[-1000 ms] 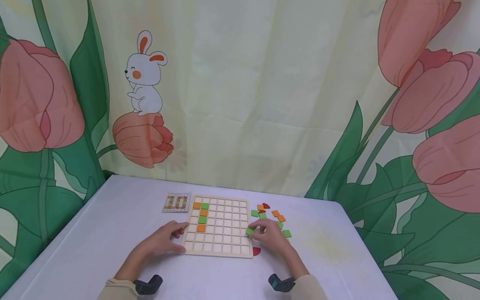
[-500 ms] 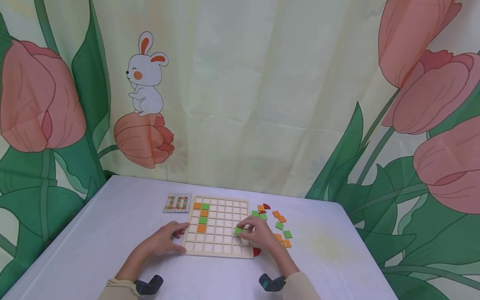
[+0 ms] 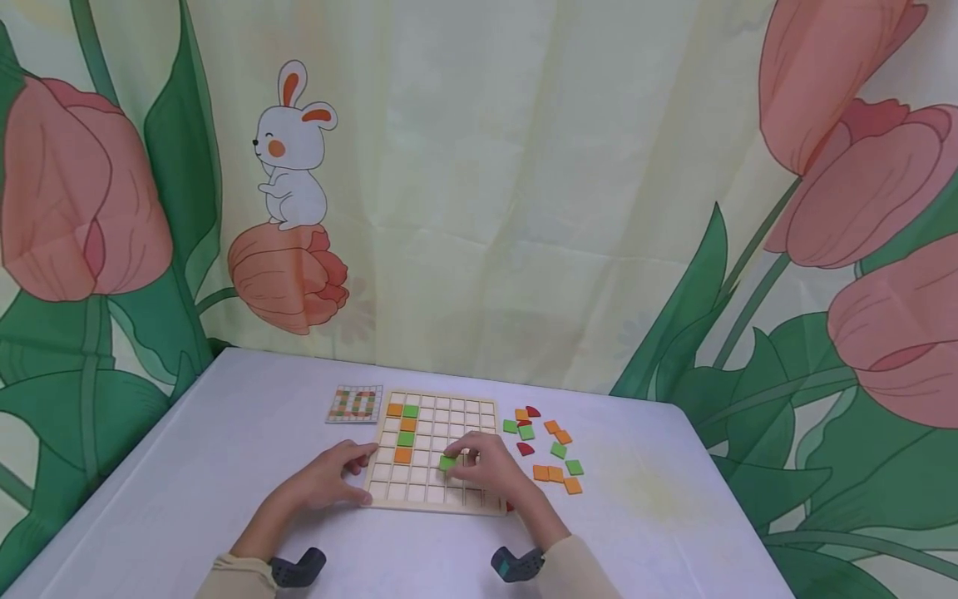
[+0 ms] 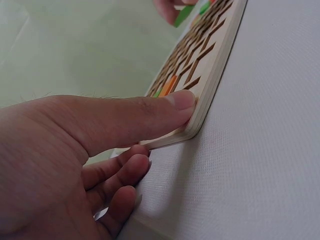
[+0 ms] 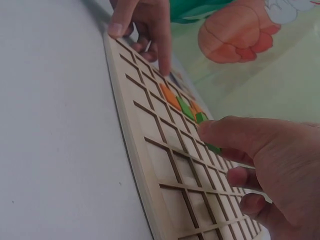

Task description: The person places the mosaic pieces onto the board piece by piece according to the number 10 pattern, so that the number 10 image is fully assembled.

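A wooden grid board point(image 3: 437, 507) lies on the white table, with several orange and green square tiles set in its left columns, among them an orange tile point(image 3: 402, 455) lowest. Between thumb and fingers my right hand point(image 3: 490, 466) pinches a green tile point(image 3: 446, 462), held over the middle of the board; in the right wrist view part of that tile point(image 5: 212, 148) shows under the fingertips. My left hand point(image 3: 325, 478) steadies the board's left side. Its thumb point(image 4: 145, 115) presses straight on the near corner, and the index fingertip touches the edge further up.
A small patterned card point(image 3: 355, 404) with a coloured grid lies beyond the board's upper left. Loose orange tiles point(image 3: 555, 473), green tiles point(image 3: 558, 450) and red rounded pieces point(image 3: 526, 448) are scattered to the board's right. A printed curtain point(image 3: 479, 249) hangs behind the table.
With the green tile pinched, my right hand has travelled left from the board's right edge to its middle, uncovering loose pieces at the right. My left hand has stayed in place.
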`<move>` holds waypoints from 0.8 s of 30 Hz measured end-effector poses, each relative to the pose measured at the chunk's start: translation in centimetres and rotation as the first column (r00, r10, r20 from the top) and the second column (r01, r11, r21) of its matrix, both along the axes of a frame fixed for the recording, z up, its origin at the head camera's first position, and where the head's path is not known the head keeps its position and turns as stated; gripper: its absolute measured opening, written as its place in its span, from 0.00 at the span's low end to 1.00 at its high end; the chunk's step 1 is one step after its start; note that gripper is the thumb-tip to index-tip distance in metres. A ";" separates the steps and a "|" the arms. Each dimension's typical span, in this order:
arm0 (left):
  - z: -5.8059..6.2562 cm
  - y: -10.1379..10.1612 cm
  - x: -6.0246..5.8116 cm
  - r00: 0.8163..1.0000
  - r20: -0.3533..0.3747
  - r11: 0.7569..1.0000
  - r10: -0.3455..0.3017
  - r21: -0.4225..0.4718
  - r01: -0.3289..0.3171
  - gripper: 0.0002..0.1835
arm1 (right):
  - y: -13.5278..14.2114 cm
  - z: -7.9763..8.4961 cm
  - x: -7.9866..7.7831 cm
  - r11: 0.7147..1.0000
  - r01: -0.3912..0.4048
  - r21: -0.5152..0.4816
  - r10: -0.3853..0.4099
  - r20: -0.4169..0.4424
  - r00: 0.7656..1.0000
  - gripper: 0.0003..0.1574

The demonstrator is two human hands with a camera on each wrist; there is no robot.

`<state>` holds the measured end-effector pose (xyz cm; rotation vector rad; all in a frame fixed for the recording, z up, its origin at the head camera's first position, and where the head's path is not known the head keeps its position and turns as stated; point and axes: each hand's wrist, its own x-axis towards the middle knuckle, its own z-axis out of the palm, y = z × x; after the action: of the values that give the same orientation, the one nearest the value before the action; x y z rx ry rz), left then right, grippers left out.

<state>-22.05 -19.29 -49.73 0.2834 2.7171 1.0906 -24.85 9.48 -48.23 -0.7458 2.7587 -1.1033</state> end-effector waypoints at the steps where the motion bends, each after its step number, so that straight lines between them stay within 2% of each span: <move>1: 0.0 0.0 0.0 1.000 0.002 1.000 0.001 0.001 -0.001 0.47 | -0.3 -0.1 0.0 1.000 0.006 0.002 -0.006 0.011 1.000 0.15; 6: 0.2 0.1 0.0 1.000 0.003 1.000 0.009 -0.003 -0.009 0.47 | -1.6 -0.3 0.4 0.999 0.038 -0.017 -0.037 0.059 0.998 0.15; 13: 0.3 0.1 0.2 1.000 0.000 1.000 0.012 -0.010 -0.012 0.47 | -3.3 -0.9 0.7 0.998 0.033 -0.050 -0.029 0.077 0.997 0.13; 24: 0.1 -0.1 0.0 1.000 0.013 1.000 -0.002 0.000 0.002 0.46 | -5.8 -1.8 1.2 0.999 0.033 -0.043 -0.032 0.016 0.999 0.06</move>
<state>-22.06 -19.37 -49.64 0.2780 2.7047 1.0884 -23.64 3.69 -50.02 -0.6967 2.7522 -1.1728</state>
